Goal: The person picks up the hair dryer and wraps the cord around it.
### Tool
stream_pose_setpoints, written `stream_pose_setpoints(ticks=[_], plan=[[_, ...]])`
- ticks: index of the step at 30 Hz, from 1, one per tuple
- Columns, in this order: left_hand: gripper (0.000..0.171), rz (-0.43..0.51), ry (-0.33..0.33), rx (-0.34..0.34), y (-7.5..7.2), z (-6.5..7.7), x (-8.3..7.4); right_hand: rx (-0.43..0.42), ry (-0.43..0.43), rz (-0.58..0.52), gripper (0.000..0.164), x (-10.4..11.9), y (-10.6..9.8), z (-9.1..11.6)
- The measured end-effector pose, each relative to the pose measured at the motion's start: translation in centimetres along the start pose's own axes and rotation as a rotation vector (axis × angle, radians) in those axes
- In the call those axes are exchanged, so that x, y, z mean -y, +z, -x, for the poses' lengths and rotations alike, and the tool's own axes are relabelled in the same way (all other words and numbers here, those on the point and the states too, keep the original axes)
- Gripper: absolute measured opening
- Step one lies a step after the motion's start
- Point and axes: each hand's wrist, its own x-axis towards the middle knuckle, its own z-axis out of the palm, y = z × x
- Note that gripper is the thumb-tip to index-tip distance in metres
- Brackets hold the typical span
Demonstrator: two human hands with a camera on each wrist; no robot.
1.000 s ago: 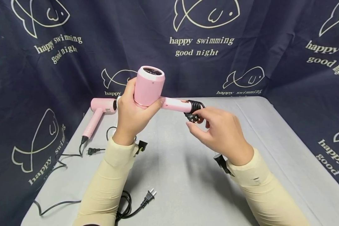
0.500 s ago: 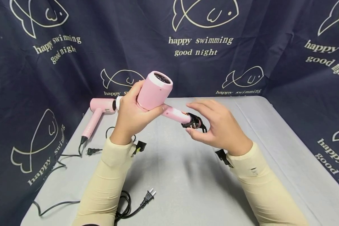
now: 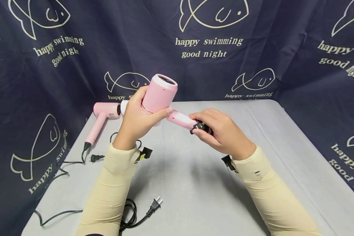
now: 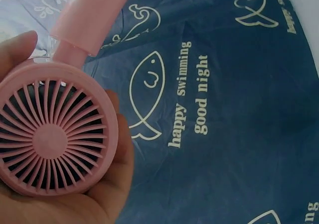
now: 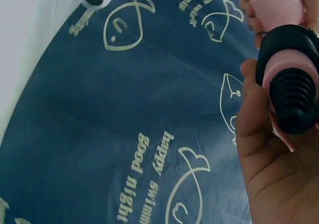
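A pink hair dryer [image 3: 160, 93] is held above the table, its white-rimmed outlet tipped upward. My left hand [image 3: 137, 118] grips its barrel, thumb across the side near the handle. The left wrist view faces its round pink rear grille [image 4: 50, 142]. A black power cord [image 5: 289, 37] is wound round the end of the handle [image 3: 181, 119]. There my right hand [image 3: 224, 131] closes its fingers and thumb round the wound cord, with the black plug [image 3: 199, 126] by the thumb tip. Part of the coil is hidden behind these fingers in the head view.
Another pink hair dryer [image 3: 96, 129] lies at the table's back left, its cord trailing over the left edge. A white object [image 3: 124, 106] shows partly behind my left hand. One black plug [image 3: 97, 158] lies left of my left wrist, another two-pin plug [image 3: 155, 205] near the front.
My right hand came away from the plug with its fingers spread, then closed round the cord-wrapped handle end. The hair dryer's handle has tilted further down to the right.
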Motion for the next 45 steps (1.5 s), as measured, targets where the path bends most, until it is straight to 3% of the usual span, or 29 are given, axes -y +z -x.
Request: stream_pose_setpoints(ticks=[5,10,13,18,21,28,33,40,45], plan=[[0.058,0.111,-0.064,0.057,0.1,-0.2,0.5,-0.034,0.104,-0.103,0.026,-0.1,0.0,0.0],[0.063,0.134,-0.077,0.102,0.2,-0.2,0.8,-0.066,0.239,-0.129,0.016,-0.5,0.1,0.3],[0.066,0.080,-0.071,0.114,0.3,-0.1,0.7,-0.081,0.326,-0.146,0.017,-0.7,0.2,0.5],[0.065,-0.058,-0.025,0.065,0.5,-0.1,0.4,-0.068,0.480,-0.092,0.022,-1.4,0.5,0.8],[0.059,-0.067,-0.010,0.052,0.6,0.0,0.3,-0.053,0.583,-0.043,0.029,-2.3,0.9,1.2],[0.054,-0.118,0.050,0.049,1.0,-0.7,4.1,-0.073,0.789,0.060,0.045,-6.3,1.8,3.3],[0.052,-0.109,0.036,0.054,1.0,-0.6,3.8,-0.085,0.878,0.140,0.054,-9.2,2.0,5.0],[0.048,-0.073,0.010,0.078,0.9,0.0,1.0,-0.111,1.031,0.217,0.062,-12.8,1.4,8.4],[0.046,-0.076,0.003,0.086,0.9,-0.1,0.4,-0.112,1.176,0.228,0.071,-14.8,-0.2,11.5]])
